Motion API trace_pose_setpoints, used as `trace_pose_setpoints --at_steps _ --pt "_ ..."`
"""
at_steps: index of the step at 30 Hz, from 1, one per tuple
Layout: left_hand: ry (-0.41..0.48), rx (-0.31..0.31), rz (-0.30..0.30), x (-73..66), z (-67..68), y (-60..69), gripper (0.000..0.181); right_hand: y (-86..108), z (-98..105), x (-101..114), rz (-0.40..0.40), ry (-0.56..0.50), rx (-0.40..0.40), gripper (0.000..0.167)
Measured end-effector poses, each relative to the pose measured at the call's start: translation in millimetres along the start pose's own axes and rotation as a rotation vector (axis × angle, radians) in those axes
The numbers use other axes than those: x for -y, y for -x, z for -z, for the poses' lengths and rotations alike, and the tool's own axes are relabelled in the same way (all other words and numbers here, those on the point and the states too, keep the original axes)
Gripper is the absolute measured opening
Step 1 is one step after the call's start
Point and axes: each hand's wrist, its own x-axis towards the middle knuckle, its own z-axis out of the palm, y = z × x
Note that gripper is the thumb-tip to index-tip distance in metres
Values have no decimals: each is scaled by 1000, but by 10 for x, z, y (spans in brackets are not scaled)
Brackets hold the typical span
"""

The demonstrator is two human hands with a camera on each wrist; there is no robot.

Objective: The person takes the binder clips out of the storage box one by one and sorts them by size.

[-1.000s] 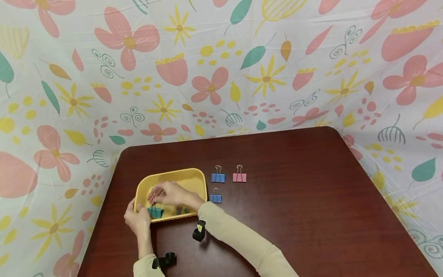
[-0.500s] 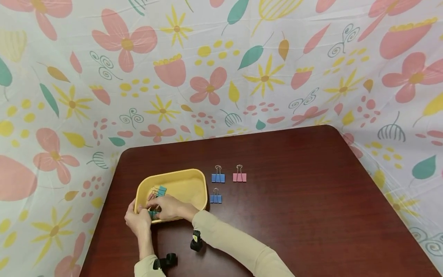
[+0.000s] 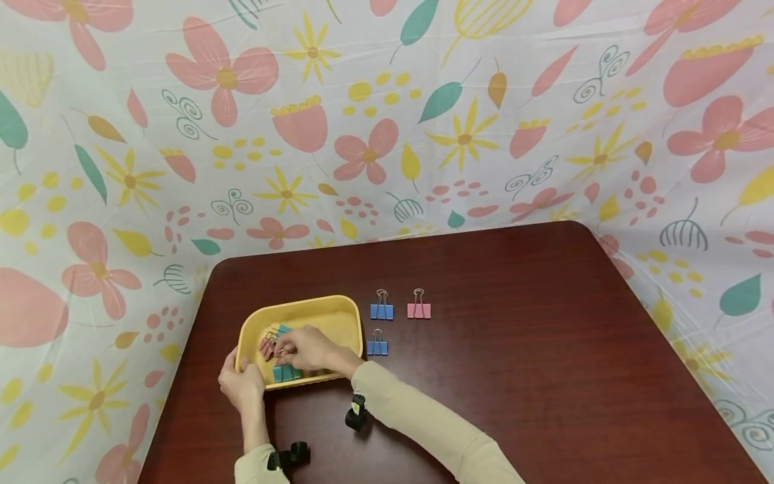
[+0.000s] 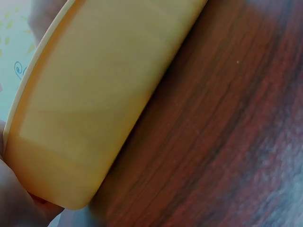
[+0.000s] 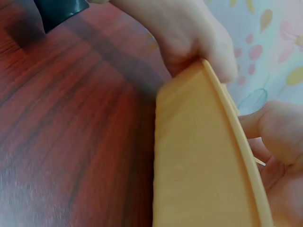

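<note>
My left hand (image 3: pixel 243 388) grips a yellow plastic tray (image 3: pixel 332 329). By its near wall, a teal metal binder clip (image 3: pixel 287 374) sits just beneath my right hand (image 3: pixel 308 348), pinch unclear.

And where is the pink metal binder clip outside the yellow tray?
In the head view, the pink clip is on the brown wood-grained table, right of the tray and just right of the upper blue clip.

Teal binder clip (image 3: pixel 287 373) inside yellow tray (image 3: pixel 341 326)
</note>
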Motion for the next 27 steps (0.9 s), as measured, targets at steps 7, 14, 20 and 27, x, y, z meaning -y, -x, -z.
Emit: trace_pose_setpoints --at_steps 7,14,20,27 --pt "-10 6 8 1 19 4 41 72 166 -87 46 -96 -49 15" --pt "-7 10 4 5 4 -7 41 186 442 -129 28 -224 -87 22" --pt "-14 13 3 4 8 -14 42 270 600 -273 32 -290 -136 25" --pt "-14 13 -2 -4 10 8 41 352 670 -401 5 -274 -211 23"
